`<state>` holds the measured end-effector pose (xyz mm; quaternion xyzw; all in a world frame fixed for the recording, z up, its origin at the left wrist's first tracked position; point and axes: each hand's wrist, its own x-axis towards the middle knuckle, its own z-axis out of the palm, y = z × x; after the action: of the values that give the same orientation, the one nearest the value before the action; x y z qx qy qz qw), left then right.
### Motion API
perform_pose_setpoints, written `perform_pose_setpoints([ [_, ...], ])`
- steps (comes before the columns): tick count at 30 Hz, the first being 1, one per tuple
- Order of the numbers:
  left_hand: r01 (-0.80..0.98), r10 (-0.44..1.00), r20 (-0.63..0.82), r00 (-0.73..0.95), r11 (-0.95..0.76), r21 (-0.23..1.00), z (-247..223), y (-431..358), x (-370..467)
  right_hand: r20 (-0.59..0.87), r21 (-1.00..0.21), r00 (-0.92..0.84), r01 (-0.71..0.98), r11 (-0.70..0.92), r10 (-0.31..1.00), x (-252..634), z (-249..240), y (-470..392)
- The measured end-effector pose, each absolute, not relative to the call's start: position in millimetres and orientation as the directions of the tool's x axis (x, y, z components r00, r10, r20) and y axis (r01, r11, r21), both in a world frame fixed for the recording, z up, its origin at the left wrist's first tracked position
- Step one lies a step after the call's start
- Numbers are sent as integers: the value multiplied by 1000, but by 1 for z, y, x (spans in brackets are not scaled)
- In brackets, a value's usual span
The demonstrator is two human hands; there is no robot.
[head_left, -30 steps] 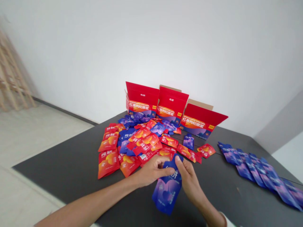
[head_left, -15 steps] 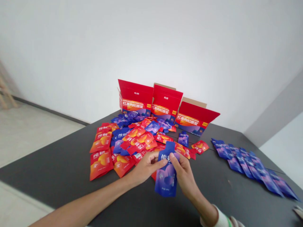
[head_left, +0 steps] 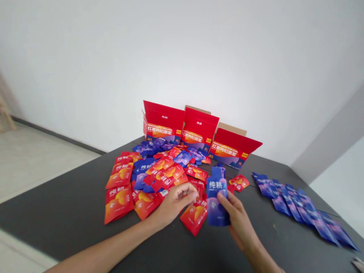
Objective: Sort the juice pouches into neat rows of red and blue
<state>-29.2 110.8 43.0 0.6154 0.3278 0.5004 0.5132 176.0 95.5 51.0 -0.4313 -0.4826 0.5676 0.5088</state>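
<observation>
My right hand (head_left: 237, 216) grips a blue pouch (head_left: 217, 212) with a spout-shaped top, the thumb across its front. The pouch is held upright above the table, its printed side facing me. To its left, my left hand (head_left: 180, 197) is curled with thumb and index tips close together, nothing visible between them. Just beyond and beside that hand lies a red pouch (head_left: 193, 220). A mixed heap of red and blue pouches (head_left: 167, 172) spreads behind my hands.
Three red cartons stand open along the back: a left carton (head_left: 163, 129), a middle carton (head_left: 196, 137) and a right carton (head_left: 227, 149). Overlapping blue pouches (head_left: 295, 203) lie in a row at the right of the dark table (head_left: 85, 201). A white wall (head_left: 182, 49) rises behind.
My left hand has let go of the blue pouch. My right hand has carried it to the right and slightly up, uncovering the red pouch beneath.
</observation>
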Motion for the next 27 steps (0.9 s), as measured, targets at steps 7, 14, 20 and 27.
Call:
perform_pose_setpoints([
  [7, -145, 901, 271, 340, -234, 961, 36, 116, -29, 33, -949, 361, 303, -84, 932, 333, 25, 166],
  [14, -71, 891, 281, 355, -274, 959, 29, 124, -26, 137, -540, 507, 758, -365, 851, 399, -16, 198],
  [20, -32, 883, 262, 390, -272, 962, 26, 125, -27, 137, -444, 518, 794, -415, 845, 429, -31, 208],
  [27, -18, 879, 268, 393, -284, 959, 25, 124, -27, 127, -405, 510, 809, -425, 851, 455, -42, 216],
])
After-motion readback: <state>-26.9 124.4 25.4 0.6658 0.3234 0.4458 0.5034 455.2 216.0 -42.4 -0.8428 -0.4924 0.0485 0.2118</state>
